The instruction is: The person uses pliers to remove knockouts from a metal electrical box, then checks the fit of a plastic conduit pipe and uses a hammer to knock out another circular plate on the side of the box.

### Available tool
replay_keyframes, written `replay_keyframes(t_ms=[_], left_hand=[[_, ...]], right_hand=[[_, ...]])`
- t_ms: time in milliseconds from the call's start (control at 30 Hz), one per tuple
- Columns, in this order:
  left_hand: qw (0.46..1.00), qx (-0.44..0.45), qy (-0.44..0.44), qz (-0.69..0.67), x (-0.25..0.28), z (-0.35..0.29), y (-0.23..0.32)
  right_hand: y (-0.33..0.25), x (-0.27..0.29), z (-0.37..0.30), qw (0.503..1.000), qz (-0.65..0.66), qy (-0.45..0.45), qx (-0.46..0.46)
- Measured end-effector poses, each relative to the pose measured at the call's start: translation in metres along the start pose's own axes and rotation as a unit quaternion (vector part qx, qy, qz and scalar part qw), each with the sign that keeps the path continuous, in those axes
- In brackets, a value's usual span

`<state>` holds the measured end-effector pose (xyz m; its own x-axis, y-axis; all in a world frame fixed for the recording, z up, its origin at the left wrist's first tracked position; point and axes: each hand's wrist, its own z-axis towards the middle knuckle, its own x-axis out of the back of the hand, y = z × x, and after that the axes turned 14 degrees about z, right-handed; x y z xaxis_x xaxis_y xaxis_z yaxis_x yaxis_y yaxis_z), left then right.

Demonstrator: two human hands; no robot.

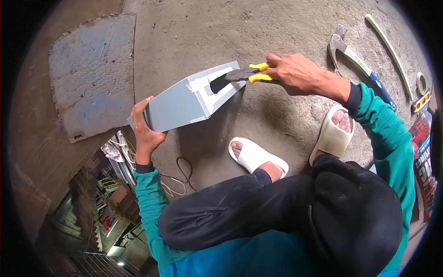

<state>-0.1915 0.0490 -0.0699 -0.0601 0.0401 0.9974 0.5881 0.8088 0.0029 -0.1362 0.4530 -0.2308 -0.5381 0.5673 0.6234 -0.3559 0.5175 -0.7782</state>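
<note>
My left hand [145, 125] grips the left end of a grey box-shaped piece [177, 108], holding it tilted above the concrete floor. White patches, like tape or torn lining, edge its right end around a dark oval hole. In my right hand [295, 74] is a pair of pliers [260, 72] with yellow handles. Their dark jaws reach the right rim of the hole; whether they pinch the edge I cannot tell. The fingers of my left hand behind the box are partly hidden.
At the right lie a claw hammer [362, 62] with a blue grip, a pale strip [390, 46], a tape roll [421, 84] and a yellow level [422, 101]. A worn board [94, 74] lies far left. A cord [186, 171] curls near my left knee; a stairwell-like drop shows lower left.
</note>
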Motion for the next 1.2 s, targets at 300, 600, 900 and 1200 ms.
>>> replay_keyframes(t_ms=[300,600,900,1200], left_hand=[[1.0,0.001,0.006,-0.001,-0.002,0.003,0.001],[1.0,0.002,0.007,0.007,-0.002,0.0,0.0],[1.0,0.012,0.009,0.003,0.0,-0.001,0.002],[1.0,0.007,0.005,0.024,0.001,0.002,0.005]], right_hand=[[-0.025,0.006,-0.015,0.992,0.12,-0.001,-0.04],[-0.027,0.006,-0.013,0.994,0.103,0.004,-0.039],[-0.021,0.0,-0.006,0.994,0.085,0.004,-0.061],[-0.016,0.004,-0.013,0.995,0.084,-0.007,-0.043]])
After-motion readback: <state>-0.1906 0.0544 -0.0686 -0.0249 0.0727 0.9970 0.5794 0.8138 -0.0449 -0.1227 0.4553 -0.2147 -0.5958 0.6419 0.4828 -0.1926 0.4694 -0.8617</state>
